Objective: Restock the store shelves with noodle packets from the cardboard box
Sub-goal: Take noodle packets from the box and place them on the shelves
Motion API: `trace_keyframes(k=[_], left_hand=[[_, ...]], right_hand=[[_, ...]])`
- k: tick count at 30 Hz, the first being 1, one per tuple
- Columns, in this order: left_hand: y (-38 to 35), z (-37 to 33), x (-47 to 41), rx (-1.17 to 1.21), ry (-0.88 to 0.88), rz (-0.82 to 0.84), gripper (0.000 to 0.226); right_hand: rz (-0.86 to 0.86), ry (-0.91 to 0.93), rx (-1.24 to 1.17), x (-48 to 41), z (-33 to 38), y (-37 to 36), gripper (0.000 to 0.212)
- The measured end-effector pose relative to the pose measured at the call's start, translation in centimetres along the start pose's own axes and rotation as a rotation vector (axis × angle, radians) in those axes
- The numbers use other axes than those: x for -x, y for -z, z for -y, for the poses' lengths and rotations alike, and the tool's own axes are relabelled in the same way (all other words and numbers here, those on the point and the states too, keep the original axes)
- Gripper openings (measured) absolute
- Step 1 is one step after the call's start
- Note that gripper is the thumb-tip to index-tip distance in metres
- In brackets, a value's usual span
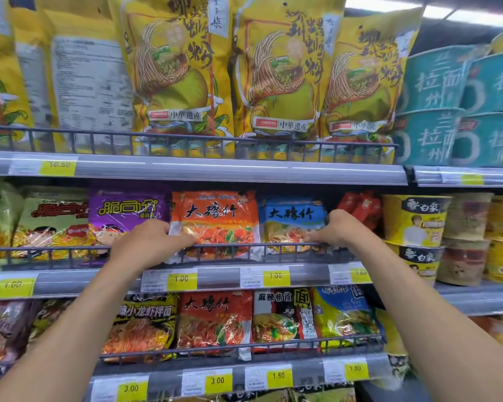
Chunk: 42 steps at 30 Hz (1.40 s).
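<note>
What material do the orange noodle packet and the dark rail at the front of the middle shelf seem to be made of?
The orange noodle packet looks like thin glossy plastic film: it shows creases and bright glare streaks. The dark rail looks like painted or coated metal wire, with thin straight bars and a matte dark grey finish, though the blur leaves that open.

Orange noodle packet (pixel 214 224), blue packet (pixel 292 224)
</note>
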<state>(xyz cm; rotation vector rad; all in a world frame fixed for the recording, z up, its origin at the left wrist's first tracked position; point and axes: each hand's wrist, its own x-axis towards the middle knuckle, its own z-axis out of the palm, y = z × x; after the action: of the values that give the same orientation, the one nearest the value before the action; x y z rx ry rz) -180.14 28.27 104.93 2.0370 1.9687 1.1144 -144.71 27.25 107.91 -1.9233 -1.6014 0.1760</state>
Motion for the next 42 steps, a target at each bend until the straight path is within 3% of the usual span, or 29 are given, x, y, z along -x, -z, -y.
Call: trace_keyframes(k=[7,14,18,22,28,31,34,38,42], left_hand=[[-0.3,-0.4,0.4,-0.030,0.010,-0.031,0.050],[-0.4,-0.8,0.2,0.021,-0.003,-0.041,0.052],[-0.2,-0.6,1.3,-0.066,-0.051,-0.061,0.049],[0.0,-0.6,3.2,-0.119,-0.174,-0.191,0.035],[-1.8,2.0,5.4,-0.175,-0.356,-0.439,0.042],[-2.5,4.0,7.1,-0.207,-0.410,-0.529,0.042],[-3.3,5.9,9.4,-0.175,-0.411,-0.546,0.039],[-3.5,10.4,12.1,-0.224,-0.341,-0.511,0.034],[-3.3,15.2,14.0,-0.289,-0.253,-0.459,0.036]], right_hand=[[-0.058,0.086,-0.079,-0.2,-1.7,0.8,0.015],[-0.070,0.141,-0.018,-0.7,-1.1,-0.4,0.021],[-0.047,0.107,0.024,-0.9,-1.3,-0.6,0.027],[-0.119,0.098,0.100,-0.5,-1.6,-0.5,0.035],[-0.256,0.111,0.265,1.8,-2.0,-1.3,0.051],[-0.408,0.155,0.295,3.4,-2.0,-1.9,0.059],[-0.575,0.225,0.197,4.0,-2.7,-2.6,0.065],[-0.594,0.452,-0.142,2.7,-4.1,-7.1,0.058],[-0.652,0.640,-0.319,12.5,3.4,-10.6,0.042]])
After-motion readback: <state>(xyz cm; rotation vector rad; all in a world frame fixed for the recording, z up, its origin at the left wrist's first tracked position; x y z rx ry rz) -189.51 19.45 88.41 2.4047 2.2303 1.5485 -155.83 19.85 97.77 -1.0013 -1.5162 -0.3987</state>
